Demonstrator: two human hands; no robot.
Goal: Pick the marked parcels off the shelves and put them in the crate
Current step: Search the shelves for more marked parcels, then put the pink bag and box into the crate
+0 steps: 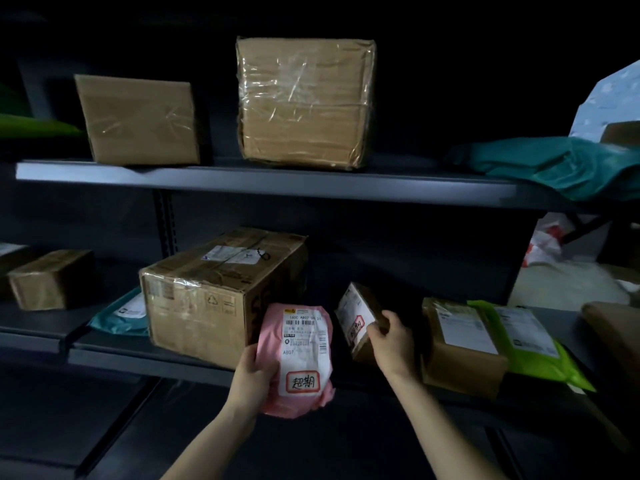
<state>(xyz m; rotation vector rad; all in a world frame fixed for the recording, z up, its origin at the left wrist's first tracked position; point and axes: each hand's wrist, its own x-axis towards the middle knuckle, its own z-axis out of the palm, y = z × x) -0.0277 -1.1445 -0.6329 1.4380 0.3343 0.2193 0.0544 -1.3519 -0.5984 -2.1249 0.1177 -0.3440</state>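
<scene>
Lower centre: left hand [252,372] curls round the pink bag [298,358], label facing up so its red mark reads, while right hand [391,341] grips a small box [360,317], tipped up at the lower shelf [121,358], centre right, probably for the same check; crate not in view.

Very dim, shelf backs and corners drop to black; light falls from the front onto box faces, with glare streaks on the tape-wrapped box [304,102]. Label on the pink parcel [298,355] reads sharp, on the small box [355,318] smeared. Wide-angle bend along the upper shelf [242,180], right edge brighter, soft.
</scene>
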